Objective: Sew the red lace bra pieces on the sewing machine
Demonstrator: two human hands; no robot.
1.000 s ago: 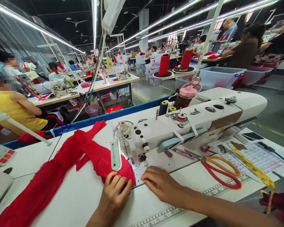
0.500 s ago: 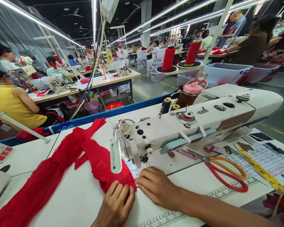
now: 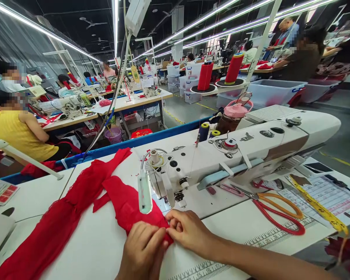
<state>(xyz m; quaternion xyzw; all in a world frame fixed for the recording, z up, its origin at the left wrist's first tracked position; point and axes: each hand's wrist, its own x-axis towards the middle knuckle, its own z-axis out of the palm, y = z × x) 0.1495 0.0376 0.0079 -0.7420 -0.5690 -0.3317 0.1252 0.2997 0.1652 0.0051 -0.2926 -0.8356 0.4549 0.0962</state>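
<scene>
A piece of red fabric [image 3: 127,202] lies on the white sewing table, its right end running in front of the sewing machine's needle area. My left hand [image 3: 146,245] grips the near edge of this fabric, fingers curled over it. Close beside it, my right hand [image 3: 189,233] pinches the fabric's right corner between thumb and fingertips. The white sewing machine [image 3: 221,155] stands just behind both hands, its head above the cloth. A pale green light strip [image 3: 145,192] partly covers the fabric. Farther left stretches a longer bunched red garment piece [image 3: 55,221].
To the right lie scissors with red and orange handles [image 3: 275,212], a yellow tape measure [image 3: 317,204] and a paper sheet [image 3: 329,198]. A printed ruler [image 3: 268,239] runs along the table's front. Red thread cones [image 3: 205,77] stand behind the machine. Co-workers sit at other tables.
My right hand has turned and its fingers have closed into a pinch at the fabric's corner. My left hand has shifted slightly right, and the corner has come toward me.
</scene>
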